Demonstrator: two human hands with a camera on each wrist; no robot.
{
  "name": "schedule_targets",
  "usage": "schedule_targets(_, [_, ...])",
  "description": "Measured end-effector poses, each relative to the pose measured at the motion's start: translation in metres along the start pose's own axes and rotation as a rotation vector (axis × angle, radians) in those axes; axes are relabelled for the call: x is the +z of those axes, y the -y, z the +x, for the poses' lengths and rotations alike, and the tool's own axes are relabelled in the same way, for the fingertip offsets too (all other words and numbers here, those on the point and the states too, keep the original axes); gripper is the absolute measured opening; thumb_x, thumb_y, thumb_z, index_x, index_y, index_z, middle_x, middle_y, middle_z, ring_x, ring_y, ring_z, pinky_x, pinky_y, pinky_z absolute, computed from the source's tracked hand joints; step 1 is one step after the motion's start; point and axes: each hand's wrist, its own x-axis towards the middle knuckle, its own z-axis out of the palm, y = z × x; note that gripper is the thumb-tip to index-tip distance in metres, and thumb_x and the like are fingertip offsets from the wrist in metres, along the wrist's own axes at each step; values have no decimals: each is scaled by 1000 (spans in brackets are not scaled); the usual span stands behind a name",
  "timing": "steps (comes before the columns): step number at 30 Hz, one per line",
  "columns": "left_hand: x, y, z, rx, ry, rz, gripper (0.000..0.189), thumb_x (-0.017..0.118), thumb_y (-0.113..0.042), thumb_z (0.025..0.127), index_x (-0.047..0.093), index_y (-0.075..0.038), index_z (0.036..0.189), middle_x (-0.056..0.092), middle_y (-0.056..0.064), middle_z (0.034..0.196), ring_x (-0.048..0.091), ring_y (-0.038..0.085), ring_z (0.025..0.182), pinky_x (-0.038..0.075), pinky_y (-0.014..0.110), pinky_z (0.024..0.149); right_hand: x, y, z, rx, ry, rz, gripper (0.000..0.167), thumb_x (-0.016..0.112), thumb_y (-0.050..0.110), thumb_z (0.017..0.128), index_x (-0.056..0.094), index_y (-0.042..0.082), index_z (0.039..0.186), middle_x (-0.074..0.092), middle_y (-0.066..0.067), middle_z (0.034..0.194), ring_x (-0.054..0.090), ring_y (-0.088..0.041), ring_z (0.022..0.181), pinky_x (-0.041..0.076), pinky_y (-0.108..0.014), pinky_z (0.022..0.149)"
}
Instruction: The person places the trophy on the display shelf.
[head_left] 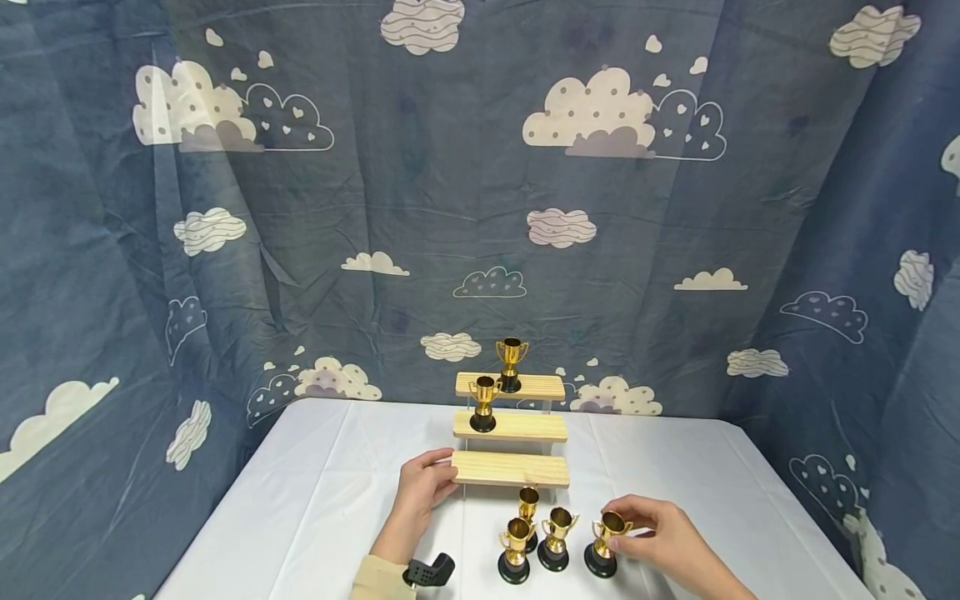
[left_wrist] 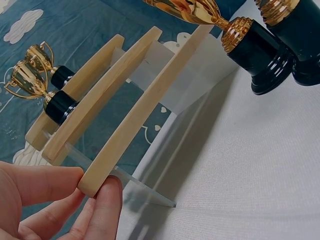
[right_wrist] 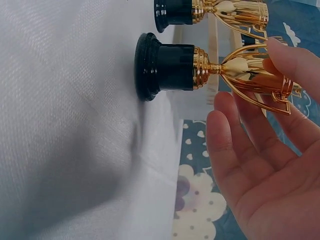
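Observation:
A three-step wooden display stand (head_left: 510,469) with clear supports stands on the table. My left hand (head_left: 423,487) pinches the left end of its lowest board, thumb and fingers on either side of the wood (left_wrist: 100,172). With thumb and fingers at the cup, my right hand (head_left: 660,533) holds a small gold trophy (head_left: 602,546); its black base (right_wrist: 150,67) is right at the tablecloth. Three more trophies stand left of it: one at the front (head_left: 514,554), one beside it (head_left: 557,542) and one behind (head_left: 528,500). Single trophies occupy the top board (head_left: 511,362) and middle board (head_left: 483,402).
White cloth covers the table (head_left: 315,500). A dark blue curtain (head_left: 450,183) with cloud prints hangs behind it and along both sides. A black device (head_left: 431,572) is strapped on my left wrist, beside the beige sleeve (head_left: 378,579).

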Motion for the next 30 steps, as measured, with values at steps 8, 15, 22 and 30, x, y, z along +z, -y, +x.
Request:
schedule_targets(8, [-1, 1, 1, -1, 1, -4, 46, 69, 8, 82, 63, 6, 127, 67, 18, 106, 71, 20, 86, 60, 35, 80, -3, 2, 1, -27, -21, -21, 45, 86, 30, 78, 71, 6, 113, 72, 2, 99, 67, -12, 90, 58, -31, 76])
schedule_targets(15, [-1, 2, 2, 3, 2, -2, 46, 69, 9, 82, 64, 6, 127, 66, 18, 106, 71, 20, 85, 60, 35, 80, -5, 4, -1, -87, -80, -31, 39, 86, 26, 79, 72, 11, 111, 72, 3, 97, 67, -10, 86, 59, -31, 76])
schedule_targets(22, [-1, 1, 2, 2, 7, -7, 46, 69, 8, 82, 64, 5, 127, 67, 17, 106, 71, 21, 86, 60, 35, 81, -7, 8, 1, -100, -112, -24, 36, 86, 23, 80, 72, 12, 112, 72, 3, 96, 67, -11, 85, 59, -30, 75])
schedule_targets(30, [0, 1, 2, -1, 2, -6, 45, 68, 9, 82, 64, 5, 126, 67, 17, 106, 71, 20, 85, 60, 35, 80, -10, 15, 4, -46, -119, -19, 38, 87, 23, 78, 72, 13, 112, 72, 0, 99, 67, -14, 85, 58, -31, 76])
